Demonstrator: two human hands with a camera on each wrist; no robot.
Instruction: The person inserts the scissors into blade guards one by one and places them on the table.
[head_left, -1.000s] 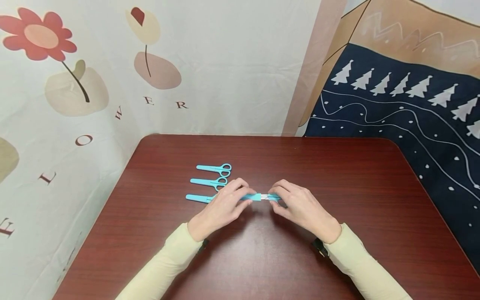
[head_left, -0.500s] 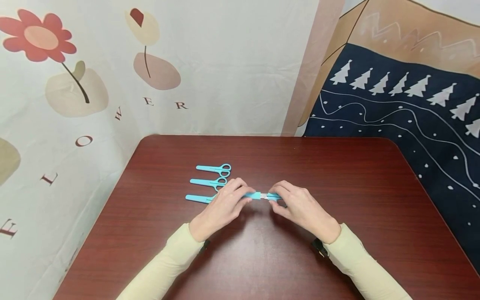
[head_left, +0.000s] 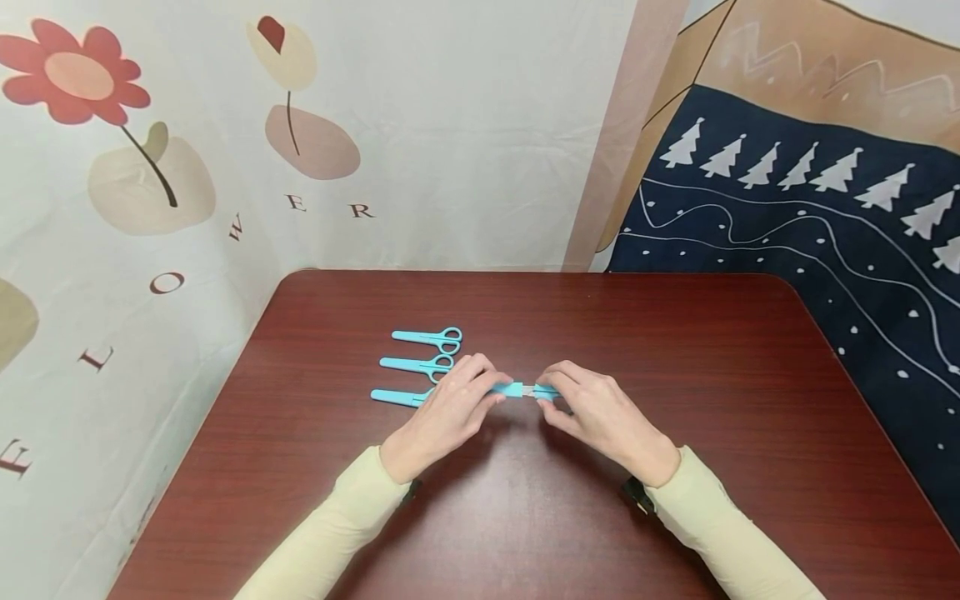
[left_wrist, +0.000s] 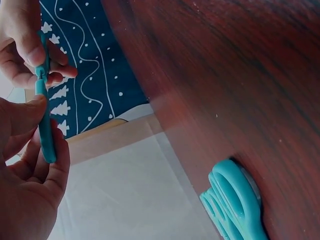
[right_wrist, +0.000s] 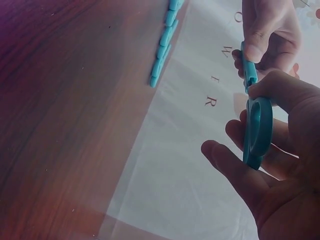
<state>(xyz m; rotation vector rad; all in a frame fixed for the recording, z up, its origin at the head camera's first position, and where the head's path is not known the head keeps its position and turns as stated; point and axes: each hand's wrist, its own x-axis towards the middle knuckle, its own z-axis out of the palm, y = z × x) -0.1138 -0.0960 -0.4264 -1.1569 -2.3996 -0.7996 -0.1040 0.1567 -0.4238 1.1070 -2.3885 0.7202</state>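
Observation:
Over the middle of the table, both hands hold one pair of light-blue scissors between them. Thumb and fingers of my left hand pinch the light-blue blade cover. On the other end, my right hand grips the scissors' handles, one finger loop showing in the right wrist view. A short strip of bare metal blade shows between cover and handles. Left of the hands lie three more covered scissors: a far pair, a middle pair and a near pair, whose handles the left hand hides.
The dark red wooden table has rounded far corners. Behind it hangs a white cloth printed with flowers and letters. A navy cloth with white trees hangs at the right.
The held scissors have risen slightly in the head view, and the strip of bare blade looks a little shorter. Both hands keep their hold; the scissors on the table stay put.

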